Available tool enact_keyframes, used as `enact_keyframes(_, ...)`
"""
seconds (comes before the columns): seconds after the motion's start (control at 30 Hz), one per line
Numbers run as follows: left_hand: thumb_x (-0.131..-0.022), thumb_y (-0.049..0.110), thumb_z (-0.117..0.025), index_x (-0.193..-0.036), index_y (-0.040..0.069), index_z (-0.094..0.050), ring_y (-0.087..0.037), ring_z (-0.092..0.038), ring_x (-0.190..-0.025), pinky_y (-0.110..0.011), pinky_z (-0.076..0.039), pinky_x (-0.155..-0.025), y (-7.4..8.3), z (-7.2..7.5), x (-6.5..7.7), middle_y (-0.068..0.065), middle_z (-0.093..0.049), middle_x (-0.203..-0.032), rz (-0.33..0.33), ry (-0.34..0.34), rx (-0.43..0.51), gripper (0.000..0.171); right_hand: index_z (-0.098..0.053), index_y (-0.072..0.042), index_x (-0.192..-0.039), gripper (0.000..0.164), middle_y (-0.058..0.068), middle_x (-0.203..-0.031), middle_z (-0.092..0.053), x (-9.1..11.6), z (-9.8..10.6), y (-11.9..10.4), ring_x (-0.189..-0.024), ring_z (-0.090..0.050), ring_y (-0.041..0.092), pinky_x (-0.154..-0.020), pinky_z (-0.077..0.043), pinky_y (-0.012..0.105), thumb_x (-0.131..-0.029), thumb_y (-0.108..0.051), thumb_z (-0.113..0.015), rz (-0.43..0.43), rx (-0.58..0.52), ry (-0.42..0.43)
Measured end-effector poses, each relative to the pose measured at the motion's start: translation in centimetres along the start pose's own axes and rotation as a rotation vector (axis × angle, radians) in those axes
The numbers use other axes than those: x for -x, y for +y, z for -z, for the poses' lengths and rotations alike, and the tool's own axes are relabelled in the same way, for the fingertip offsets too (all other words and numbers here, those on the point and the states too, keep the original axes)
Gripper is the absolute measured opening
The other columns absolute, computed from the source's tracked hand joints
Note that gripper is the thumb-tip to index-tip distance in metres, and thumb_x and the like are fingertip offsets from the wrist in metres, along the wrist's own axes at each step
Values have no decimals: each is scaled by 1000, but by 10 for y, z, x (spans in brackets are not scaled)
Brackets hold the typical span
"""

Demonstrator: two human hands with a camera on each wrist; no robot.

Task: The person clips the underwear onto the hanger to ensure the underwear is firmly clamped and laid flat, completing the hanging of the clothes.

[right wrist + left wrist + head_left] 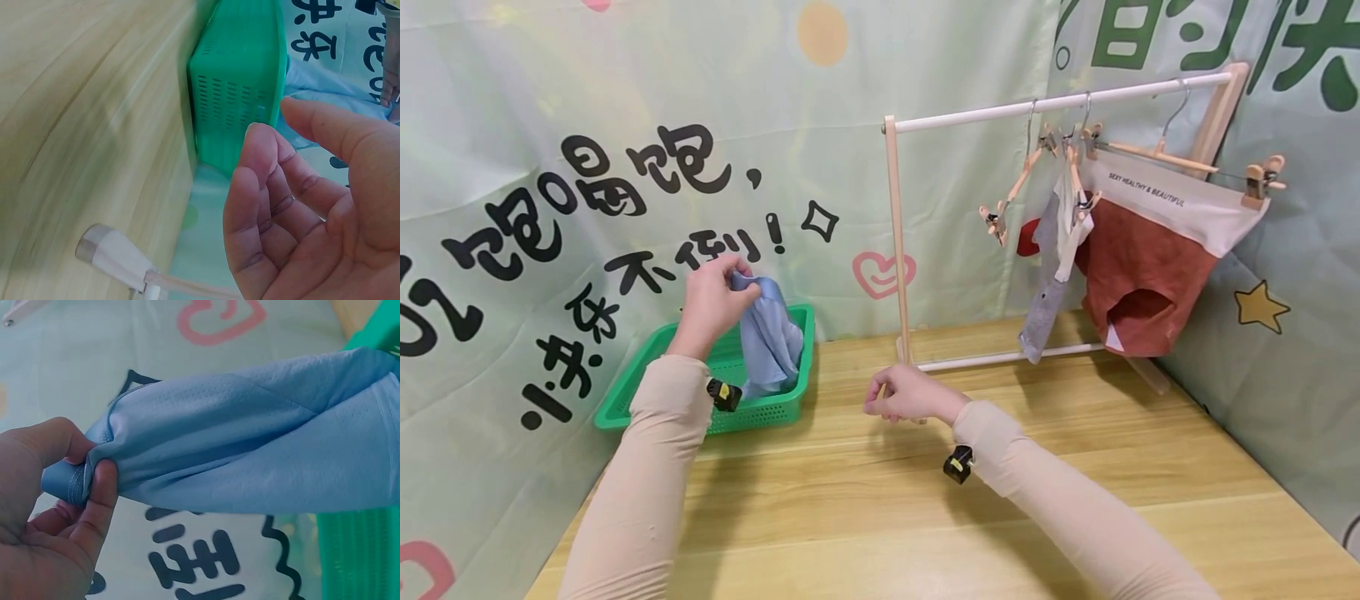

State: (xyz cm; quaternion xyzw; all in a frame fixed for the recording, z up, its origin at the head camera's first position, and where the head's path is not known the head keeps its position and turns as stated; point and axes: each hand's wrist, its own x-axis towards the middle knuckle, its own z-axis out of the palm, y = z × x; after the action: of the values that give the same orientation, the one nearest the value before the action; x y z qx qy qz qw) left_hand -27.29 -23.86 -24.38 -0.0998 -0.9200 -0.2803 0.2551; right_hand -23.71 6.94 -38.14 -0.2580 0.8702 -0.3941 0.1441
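My left hand point(711, 302) pinches a light blue garment point(767, 333) by its stitched band, between thumb and fingers. From there the garment hangs down in folds into a green basket point(808, 325). The left wrist view shows the soft blue fabric point(250, 437) stretching away from the fingertips, with seams along it. My right hand point(913, 393) is over the table to the right of the basket, near the foot of a rack's left post. Its fingers are loosely bent and hold nothing; thumb and index finger point(259, 150) are apart in the right wrist view.
A clothes rack point(897, 242) with a white top rail stands at the right. Clip hangers point(1018, 183) hang from it, carrying red-brown briefs with a white waistband point(1150, 250) and a grey garment point(1047, 292). Printed curtains point(625, 67) close off the wooden table point(865, 517).
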Motion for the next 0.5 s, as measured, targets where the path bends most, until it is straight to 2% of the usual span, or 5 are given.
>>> enact_keyframes(0.1,-92,9,-69,-98,7,-66,-29,-54,-79,-36,-43,-67,8,1,-2,-12,-64,-83,-25,40,24,7,-74,-15,-99,12,13,-79,-74,3,4,3,-67,-70,26,-47,-42,24,-102,-27,-75,-14,-18,4)
enact_keyframes(0.23,-91,9,-69,-97,7,-67,-28,-52,-74,-36,-41,-68,21,3,-5,-12,-62,-79,-58,91,46,6,-73,-12,-101,14,9,-76,-72,7,9,9,-64,-66,20,-52,-49,28,-102,-26,-75,-5,-32,13)
enact_keyframes(0.37,-90,10,-67,-95,8,-68,-26,-50,-74,-36,-36,-71,35,8,-9,-8,-58,-76,-75,139,71,5,-73,-9,-102,14,7,-76,-70,13,16,11,-65,-67,22,-58,-54,29,-102,-23,-74,0,-43,26)
enact_keyframes(0.5,-90,11,-65,-94,11,-69,-22,-49,-71,-33,-36,-68,50,12,-13,-2,-56,-74,-81,181,101,6,-72,-7,-103,14,7,-76,-70,17,22,13,-67,-68,23,-62,-56,27,-102,-20,-74,-1,-50,36)
